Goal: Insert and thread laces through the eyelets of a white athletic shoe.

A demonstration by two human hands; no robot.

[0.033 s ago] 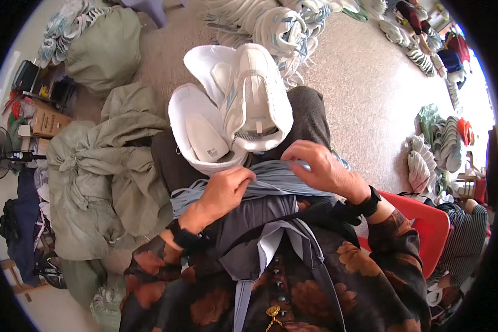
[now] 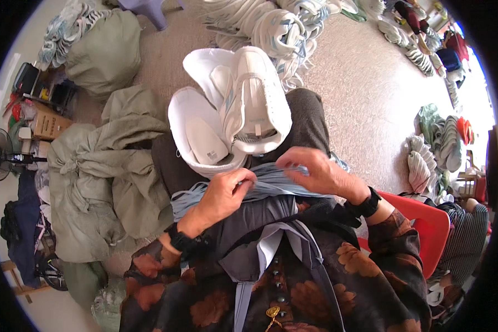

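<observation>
Looks like early days here: both the left hand and right hand are pinched shut on the bundle of light blue laces in the lap, while the white sneakers on the knees sit unlaced.
</observation>
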